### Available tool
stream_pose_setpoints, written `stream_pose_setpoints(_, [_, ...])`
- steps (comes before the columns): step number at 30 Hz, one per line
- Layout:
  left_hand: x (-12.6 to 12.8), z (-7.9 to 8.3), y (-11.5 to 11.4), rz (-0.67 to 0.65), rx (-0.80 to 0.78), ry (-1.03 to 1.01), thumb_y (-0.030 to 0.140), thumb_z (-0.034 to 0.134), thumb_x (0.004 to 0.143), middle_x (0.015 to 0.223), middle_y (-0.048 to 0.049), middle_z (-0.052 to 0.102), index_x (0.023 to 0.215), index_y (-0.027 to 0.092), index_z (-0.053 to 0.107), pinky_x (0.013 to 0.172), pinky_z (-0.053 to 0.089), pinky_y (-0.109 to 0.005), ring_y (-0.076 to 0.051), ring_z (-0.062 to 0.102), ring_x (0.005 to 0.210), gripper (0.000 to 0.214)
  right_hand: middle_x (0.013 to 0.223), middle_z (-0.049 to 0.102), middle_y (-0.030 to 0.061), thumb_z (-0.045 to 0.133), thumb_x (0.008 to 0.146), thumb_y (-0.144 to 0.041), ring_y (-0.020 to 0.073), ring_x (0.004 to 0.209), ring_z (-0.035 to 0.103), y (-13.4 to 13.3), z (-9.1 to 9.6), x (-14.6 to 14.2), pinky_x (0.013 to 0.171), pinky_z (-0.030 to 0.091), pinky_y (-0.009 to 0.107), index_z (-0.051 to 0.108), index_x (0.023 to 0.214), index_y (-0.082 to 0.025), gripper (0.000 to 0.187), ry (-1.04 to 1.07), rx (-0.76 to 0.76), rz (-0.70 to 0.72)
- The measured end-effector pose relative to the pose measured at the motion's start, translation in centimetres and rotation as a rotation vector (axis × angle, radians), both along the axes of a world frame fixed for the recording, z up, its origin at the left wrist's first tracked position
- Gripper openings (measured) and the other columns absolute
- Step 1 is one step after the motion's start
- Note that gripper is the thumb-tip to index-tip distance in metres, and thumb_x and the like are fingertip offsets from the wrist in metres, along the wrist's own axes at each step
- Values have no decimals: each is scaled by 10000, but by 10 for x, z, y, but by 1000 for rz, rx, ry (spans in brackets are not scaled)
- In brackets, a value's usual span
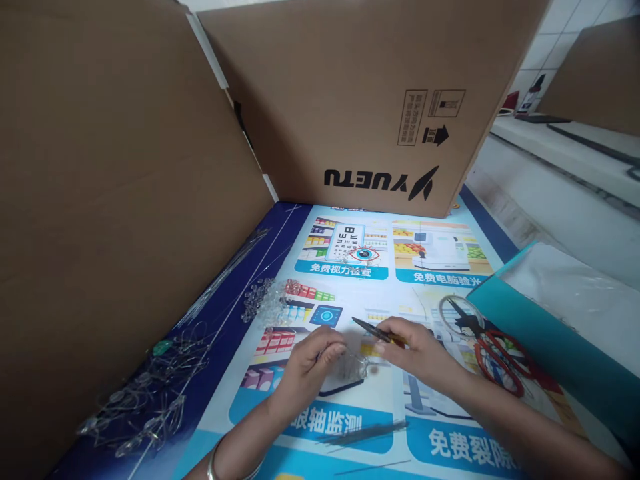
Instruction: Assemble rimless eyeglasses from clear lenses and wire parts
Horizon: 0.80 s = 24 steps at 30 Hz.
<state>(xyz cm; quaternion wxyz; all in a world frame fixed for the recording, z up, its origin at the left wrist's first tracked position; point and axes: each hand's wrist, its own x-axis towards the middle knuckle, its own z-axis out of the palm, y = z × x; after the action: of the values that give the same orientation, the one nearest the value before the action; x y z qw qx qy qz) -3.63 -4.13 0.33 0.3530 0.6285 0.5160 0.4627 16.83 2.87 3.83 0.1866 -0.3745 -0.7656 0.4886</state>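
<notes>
Our left hand (316,355), the nearer one, pinches (so it seems) the clear, wiry, plastic-looking piece (355,365) at its four o'clock; our right hand (419,347) curls around the black, pointed, yellow-handled tool (371,327), aiming toward ten o'clock

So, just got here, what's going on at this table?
Someone has pliers in the right hand, tips toward the far left. Their left hand is pinched, but whatever it holds is too small to make out. Clear beads sit in a loose pile beyond the left hand, thin wires lie nearer the person, and red-handled scissors rest by the right forearm.
</notes>
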Motion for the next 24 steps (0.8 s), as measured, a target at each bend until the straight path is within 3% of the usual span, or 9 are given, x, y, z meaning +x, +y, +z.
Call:
stream_pose_setpoints(4, [5, 2, -1, -22, 37, -5, 220, 471, 869, 718, -26, 538, 777, 170, 568, 647, 398, -266, -150, 507, 694, 143, 680, 510, -27, 542, 792, -303, 91, 604, 455, -1, -3, -7, 547, 353, 197, 575, 844, -154, 161, 127, -238, 60])
stream_pose_setpoints(8, [7, 3, -2, -1, 128, -25, 200, 481, 863, 743, -30, 546, 829, 184, 585, 674, 408, -279, -161, 514, 730, 110, 698, 515, -25, 592, 755, -320, 97, 633, 461, -5, -14, -12, 574, 353, 206, 595, 862, -147, 204, 209, -332, 72])
stream_pose_setpoints(14, [12, 4, -6, 16, 91, -41, 210, 478, 865, 770, -30, 549, 816, 184, 566, 684, 407, -272, -157, 508, 743, 104, 725, 526, -30, 666, 654, -251, 111, 672, 468, -14, -15, -19, 612, 373, 217, 602, 839, -155, 218, 202, -269, -12])
stream_pose_setpoints(19, [17, 3, -8, 22, 8, -102, 231, 488, 858, 756, -18, 525, 757, 175, 525, 671, 401, -255, -143, 499, 723, 121, 783, 560, -14, 631, 671, -212, 130, 731, 491, -22, -10, -22, 647, 392, 229, 592, 856, -168, 195, 166, -168, -85])
stream_pose_setpoints(24, [17, -6, -7, -10, -82, -176, 248, 504, 850, 722, -7, 508, 771, 173, 516, 623, 399, -246, -131, 484, 675, 110, 752, 531, -14, 601, 720, -260, 119, 702, 482, -18, -13, -18, 625, 387, 222, 580, 852, -152, 172, 248, -244, -38])
